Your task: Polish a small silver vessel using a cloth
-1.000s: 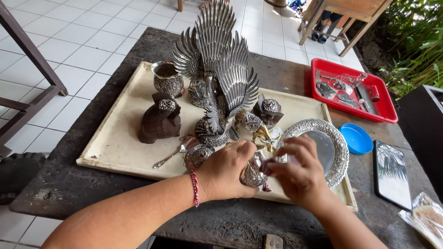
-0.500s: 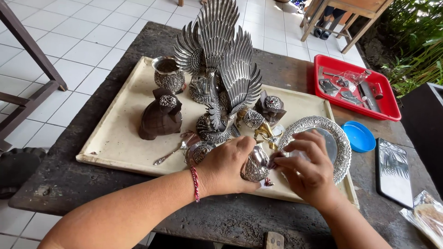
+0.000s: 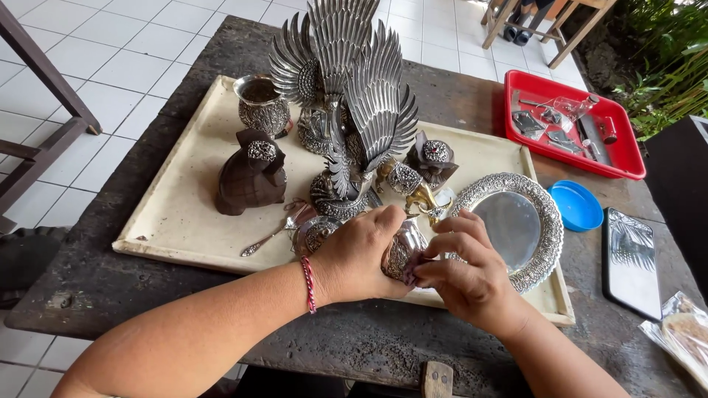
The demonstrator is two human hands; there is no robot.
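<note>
Head view: left hand [image 3: 361, 254] wraps around a small embossed silver vessel [image 3: 402, 254], fingers curled tight. Right hand [image 3: 461, 269] pinches its near side. Vessel sits above the cream tray [image 3: 169, 221], just beside the ornate silver plate [image 3: 516, 225].

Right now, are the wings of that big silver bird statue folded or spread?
Spread. The silver bird statue stands upright on the cream tray, its feathered wings fanned up and outward behind both hands.
</note>
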